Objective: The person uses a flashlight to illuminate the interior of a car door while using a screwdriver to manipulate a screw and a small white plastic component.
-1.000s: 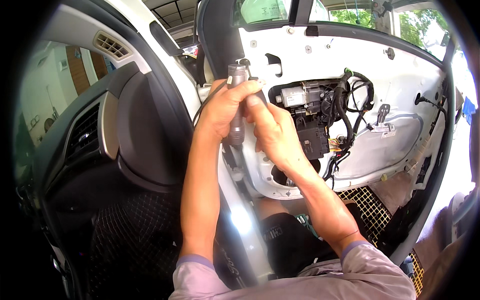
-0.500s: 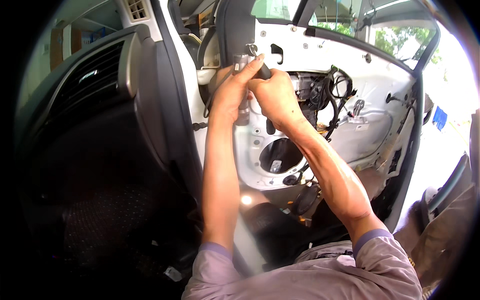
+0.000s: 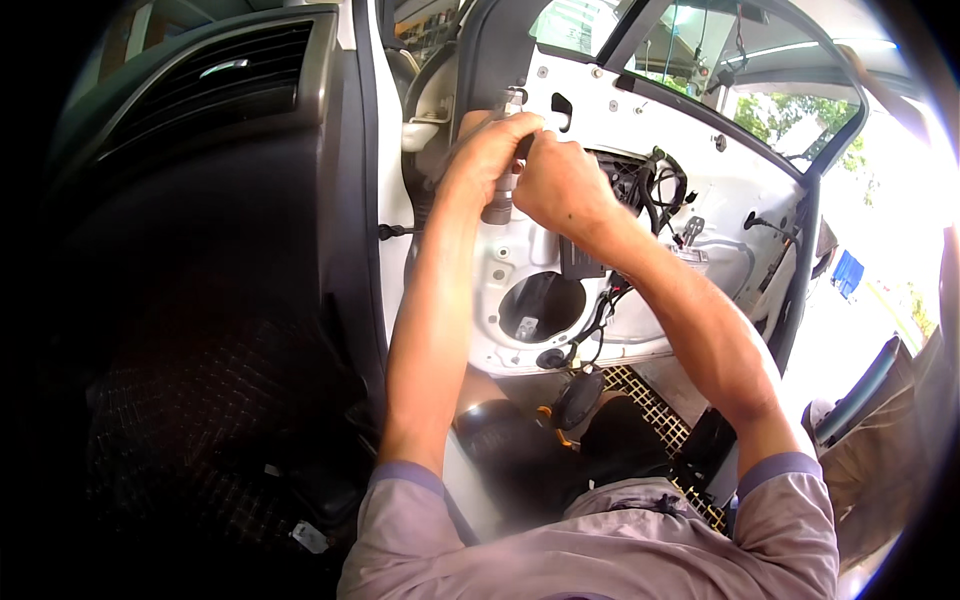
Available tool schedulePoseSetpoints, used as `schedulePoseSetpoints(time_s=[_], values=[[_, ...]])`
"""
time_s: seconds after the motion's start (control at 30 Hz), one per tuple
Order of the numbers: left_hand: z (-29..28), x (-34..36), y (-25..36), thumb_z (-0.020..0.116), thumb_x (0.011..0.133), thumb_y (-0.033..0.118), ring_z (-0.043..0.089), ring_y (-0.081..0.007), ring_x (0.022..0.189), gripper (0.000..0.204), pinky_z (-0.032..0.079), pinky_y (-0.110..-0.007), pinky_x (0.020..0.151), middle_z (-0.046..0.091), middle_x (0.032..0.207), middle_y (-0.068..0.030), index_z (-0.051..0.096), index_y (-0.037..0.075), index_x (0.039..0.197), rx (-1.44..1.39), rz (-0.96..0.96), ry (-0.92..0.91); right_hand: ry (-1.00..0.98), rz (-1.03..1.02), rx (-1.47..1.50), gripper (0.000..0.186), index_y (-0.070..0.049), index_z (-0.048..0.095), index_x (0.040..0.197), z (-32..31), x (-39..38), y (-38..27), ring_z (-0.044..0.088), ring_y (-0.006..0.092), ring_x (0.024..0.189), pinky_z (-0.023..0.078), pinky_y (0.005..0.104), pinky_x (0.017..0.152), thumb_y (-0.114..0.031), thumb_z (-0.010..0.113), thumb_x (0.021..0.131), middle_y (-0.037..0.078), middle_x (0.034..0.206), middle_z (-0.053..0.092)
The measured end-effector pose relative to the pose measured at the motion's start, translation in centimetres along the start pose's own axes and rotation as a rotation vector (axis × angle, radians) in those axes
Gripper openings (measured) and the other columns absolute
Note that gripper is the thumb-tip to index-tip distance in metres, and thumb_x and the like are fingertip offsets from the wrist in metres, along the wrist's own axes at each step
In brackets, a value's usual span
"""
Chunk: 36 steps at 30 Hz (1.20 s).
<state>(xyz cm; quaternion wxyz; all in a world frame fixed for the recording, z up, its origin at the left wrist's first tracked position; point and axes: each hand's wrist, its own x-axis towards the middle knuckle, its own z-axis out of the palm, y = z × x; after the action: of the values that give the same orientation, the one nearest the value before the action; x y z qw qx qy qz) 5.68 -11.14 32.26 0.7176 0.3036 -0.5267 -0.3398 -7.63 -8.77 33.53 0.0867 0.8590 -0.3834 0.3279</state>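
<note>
In front of the bare white car door (image 3: pixel 500 320), my two hands are close together near its hinge edge. My left hand (image 3: pixel 485 155) is closed round a grey tube-like part (image 3: pixel 497 208), whose lower end shows below the fingers and whose top sticks up above them. Right beside it, my right hand (image 3: pixel 572 180) makes a fist round a dark handle (image 3: pixel 525 147); only a short piece shows by my left thumb. The kind of either item cannot be made out, since my fingers cover most of it.
Black wiring (image 3: pixel 662 190) loops out of the door, and a dark oval part (image 3: pixel 577 398) hangs from a cable below. A dashboard with an air vent (image 3: pixel 215 85) stands at the left. At right, another person's clothed leg (image 3: pixel 880 450) shows beside the door.
My view has shifted, so the dashboard takes up more of the left side. Both hands remain together on the same items, with the right fist turned somewhat.
</note>
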Motion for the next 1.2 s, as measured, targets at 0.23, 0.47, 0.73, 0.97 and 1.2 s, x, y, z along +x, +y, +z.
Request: schedulePoseSetpoints(time_s=[0.23, 0.47, 0.73, 0.97, 1.2], values=[[-0.4, 0.5, -0.4, 0.079, 0.085, 0.021, 0.067, -0.0134, 0.072, 0.019, 0.050, -0.028, 0.062, 0.071, 0.084, -0.0044, 0.073, 0.006, 0.093, -0.176, 0.032, 0.037, -0.120, -0.417, -0.510, 0.026, 0.006, 0.069, 0.096, -3.3, 0.8, -1.6, 0.075, 0.0329, 0.086, 0.059, 0.0405, 0.071, -0.014, 0.068, 0.079, 0.020, 0.090, 0.074], [1.0, 1.5, 0.5, 0.082, 0.079, 0.016, 0.064, -0.0152, 0.067, 0.023, 0.051, -0.031, 0.058, 0.068, 0.081, -0.0060, 0.071, 0.000, 0.091, -0.019, 0.011, 0.020, -0.111, 0.366, 1.896, 0.020, -0.014, 0.044, 0.071, 2.2, 0.1, 1.7, 0.025, 0.0102, 0.046, 0.023, 0.0283, 0.043, -0.009, 0.059, 0.083, -0.006, 0.060, 0.032], [-1.6, 1.7, 0.0, 0.082, 0.083, 0.024, 0.069, -0.0165, 0.084, 0.029, 0.055, -0.031, 0.076, 0.072, 0.094, -0.0068, 0.072, 0.003, 0.101, 0.003, -0.005, 0.014, -0.190, -0.343, -0.592, 0.027, -0.004, 0.072, 0.106, -3.3, 0.8, -0.7, 0.074, 0.0304, 0.092, 0.058, 0.0426, 0.076, -0.017, 0.063, 0.085, 0.015, 0.101, 0.074], [2.5, 1.0, 1.5, 0.077, 0.085, 0.019, 0.060, -0.0133, 0.062, 0.019, 0.044, -0.029, 0.049, 0.065, 0.076, -0.0044, 0.069, 0.004, 0.093, -0.084, 0.014, 0.088, -0.172, 0.271, 1.055, 0.025, 0.000, 0.069, 0.101, -0.5, 1.3, 3.6, 0.073, 0.0302, 0.087, 0.055, 0.0416, 0.073, -0.018, 0.063, 0.084, 0.020, 0.097, 0.073], [0.1, 0.3, 1.0, 0.077, 0.086, 0.023, 0.065, -0.0145, 0.072, 0.021, 0.052, -0.029, 0.062, 0.068, 0.082, -0.0037, 0.070, 0.007, 0.098, -0.086, 0.036, 0.044, -0.074, -0.197, -0.328, 0.031, -0.006, 0.074, 0.103, -3.8, 0.2, -0.3, 0.072, 0.0304, 0.101, 0.058, 0.0402, 0.085, -0.031, 0.070, 0.083, 0.014, 0.103, 0.074]])
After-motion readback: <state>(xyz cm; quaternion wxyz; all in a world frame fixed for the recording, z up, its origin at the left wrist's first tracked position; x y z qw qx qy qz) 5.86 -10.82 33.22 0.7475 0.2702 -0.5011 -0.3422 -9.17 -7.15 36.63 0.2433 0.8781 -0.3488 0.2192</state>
